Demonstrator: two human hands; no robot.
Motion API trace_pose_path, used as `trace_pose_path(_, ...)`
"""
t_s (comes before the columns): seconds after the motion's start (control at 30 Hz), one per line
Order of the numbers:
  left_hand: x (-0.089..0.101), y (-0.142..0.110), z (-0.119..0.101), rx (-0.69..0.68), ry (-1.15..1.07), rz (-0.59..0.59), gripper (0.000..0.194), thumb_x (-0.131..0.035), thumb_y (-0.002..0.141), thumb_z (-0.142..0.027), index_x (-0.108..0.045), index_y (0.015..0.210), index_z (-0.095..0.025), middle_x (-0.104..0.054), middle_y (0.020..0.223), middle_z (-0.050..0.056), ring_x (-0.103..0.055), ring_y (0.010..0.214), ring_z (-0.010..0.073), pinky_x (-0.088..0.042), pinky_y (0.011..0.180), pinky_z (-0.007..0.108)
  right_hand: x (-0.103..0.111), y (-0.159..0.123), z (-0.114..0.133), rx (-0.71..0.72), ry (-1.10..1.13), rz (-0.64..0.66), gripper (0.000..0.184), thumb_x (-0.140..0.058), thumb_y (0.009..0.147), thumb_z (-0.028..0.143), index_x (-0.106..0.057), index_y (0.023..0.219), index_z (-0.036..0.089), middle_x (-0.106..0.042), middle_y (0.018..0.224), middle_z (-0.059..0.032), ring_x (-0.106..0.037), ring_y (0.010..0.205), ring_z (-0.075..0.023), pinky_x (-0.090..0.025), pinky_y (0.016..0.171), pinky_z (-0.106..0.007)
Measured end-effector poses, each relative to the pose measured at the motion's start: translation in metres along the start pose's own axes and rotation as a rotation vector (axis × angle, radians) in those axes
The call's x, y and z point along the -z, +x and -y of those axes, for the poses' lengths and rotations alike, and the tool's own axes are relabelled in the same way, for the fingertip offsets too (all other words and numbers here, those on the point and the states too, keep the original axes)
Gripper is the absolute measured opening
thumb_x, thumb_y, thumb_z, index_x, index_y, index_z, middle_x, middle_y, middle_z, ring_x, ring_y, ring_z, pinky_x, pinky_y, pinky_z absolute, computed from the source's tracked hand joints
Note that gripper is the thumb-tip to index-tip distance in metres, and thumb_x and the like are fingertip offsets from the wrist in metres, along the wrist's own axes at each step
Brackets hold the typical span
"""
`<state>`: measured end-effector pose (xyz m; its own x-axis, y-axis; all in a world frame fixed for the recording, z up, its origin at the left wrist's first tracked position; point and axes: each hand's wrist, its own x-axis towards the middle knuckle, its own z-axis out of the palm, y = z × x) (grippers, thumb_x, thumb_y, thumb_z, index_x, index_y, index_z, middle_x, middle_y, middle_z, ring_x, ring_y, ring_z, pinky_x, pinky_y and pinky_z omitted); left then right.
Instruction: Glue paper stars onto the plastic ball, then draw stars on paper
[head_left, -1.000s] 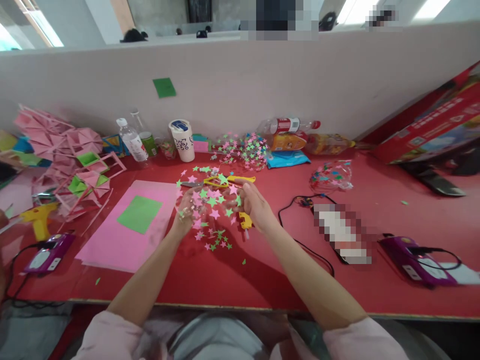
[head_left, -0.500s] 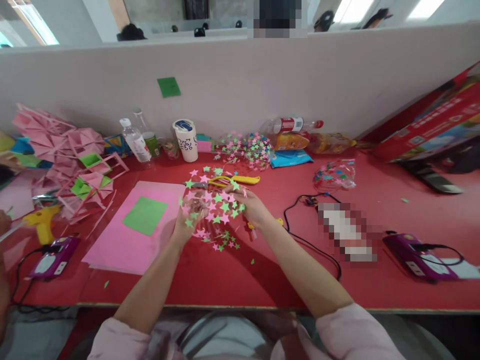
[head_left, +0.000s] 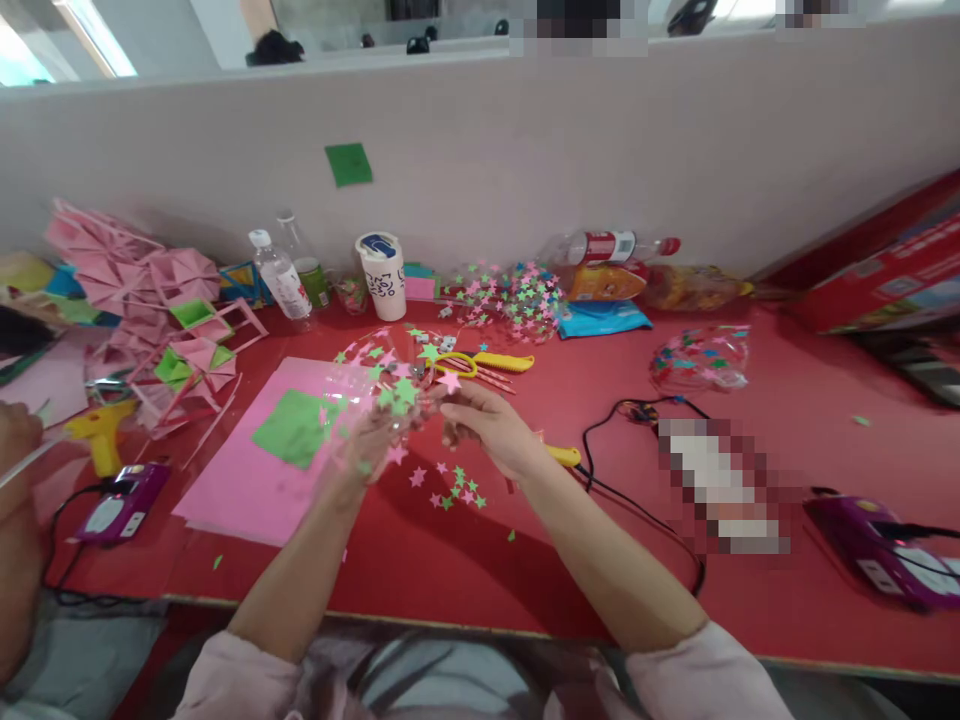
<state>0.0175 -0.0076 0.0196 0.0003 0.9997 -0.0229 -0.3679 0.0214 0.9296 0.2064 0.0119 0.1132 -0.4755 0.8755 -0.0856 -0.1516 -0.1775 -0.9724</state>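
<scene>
A clear plastic ball (head_left: 379, 385) dotted with pink and green paper stars is held above the red table (head_left: 525, 560). My left hand (head_left: 367, 445) cups it from below, fingers curled around its underside. My right hand (head_left: 484, 425) pinches the ball's right edge near a pink star (head_left: 450, 381). Loose pink and green stars (head_left: 454, 490) lie on the table just under my hands. Yellow-handled scissors (head_left: 480, 362) rest behind the ball.
Pink sheet with green square (head_left: 289, 440) at left. Pink folded paper frames (head_left: 150, 300), bottles (head_left: 281, 280), cup (head_left: 382, 275), star pile (head_left: 517, 298) along the back wall. Yellow glue guns (head_left: 97, 435), black cable (head_left: 637, 460), purple devices (head_left: 877, 540). Another person's hand (head_left: 15, 440) at far left.
The ball has swung left and tilted, now partly over the pink sheet. My right hand slid to its right edge. The view shifted slightly right.
</scene>
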Motion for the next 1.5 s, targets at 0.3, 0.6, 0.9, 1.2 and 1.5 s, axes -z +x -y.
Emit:
trace_pose_path(0.3, -0.027, -0.007, -0.012, 0.114, -0.197, 0.055, 0.032, -0.080, 0.068, -0.024, -0.070, 0.097, -0.018, -0.073, 0.095, 0.005, -0.067, 0.079, 0.0159, -0.053, 0.074, 0.028, 0.010, -0.004, 0.011, 0.260, -0.381, -0.199, 0.016, -0.057, 0.082, 0.027, -0.064, 0.095, 0.020, -0.057, 0.076, 0.0017, -0.045, 0.056, -0.0071, -0.037, 0.054, -0.023)
trace_pose_path(0.6, -0.032, -0.010, -0.011, 0.201, -0.261, 0.152, 0.031, -0.082, 0.065, -0.024, -0.071, 0.093, -0.016, -0.071, 0.087, 0.006, -0.065, 0.074, 0.0146, -0.054, 0.070, 0.027, 0.005, -0.007, 0.009, 0.313, -0.467, -0.171, 0.014, -0.055, 0.082, 0.023, -0.063, 0.092, 0.019, -0.057, 0.071, 0.0026, -0.050, 0.063, -0.0094, -0.039, 0.059, -0.023)
trace_pose_path(0.9, -0.032, -0.010, -0.012, 0.217, -0.288, 0.176, 0.033, -0.082, 0.065, -0.025, -0.070, 0.095, -0.015, -0.069, 0.083, 0.004, -0.062, 0.072, 0.0123, -0.052, 0.065, 0.022, 0.002, -0.009, 0.010, 0.329, -0.436, -0.238, 0.005, -0.052, 0.079, 0.020, -0.057, 0.078, 0.019, -0.057, 0.071, 0.0026, -0.047, 0.061, -0.0077, -0.037, 0.056, -0.022)
trace_pose_path(1.2, -0.031, -0.009, -0.010, 0.213, -0.302, 0.143, 0.032, -0.080, 0.066, -0.023, -0.070, 0.096, -0.018, -0.070, 0.088, 0.004, -0.064, 0.074, 0.0134, -0.052, 0.069, 0.025, -0.003, -0.007, 0.004, 0.266, -0.271, -0.268, 0.003, -0.055, 0.078, 0.022, -0.054, 0.077, 0.020, -0.056, 0.071, 0.0023, -0.049, 0.059, -0.0075, -0.039, 0.055, -0.024)
trace_pose_path(1.5, -0.033, -0.009, -0.010, 0.218, -0.299, 0.074, 0.037, -0.080, 0.061, -0.022, -0.070, 0.096, -0.018, -0.072, 0.094, 0.005, -0.066, 0.078, 0.0145, -0.054, 0.074, 0.026, -0.008, -0.004, -0.002, 0.256, 0.013, -0.185, 0.020, -0.056, 0.071, 0.018, -0.051, 0.090, 0.021, -0.055, 0.078, 0.0039, -0.050, 0.057, -0.0061, -0.041, 0.051, -0.023)
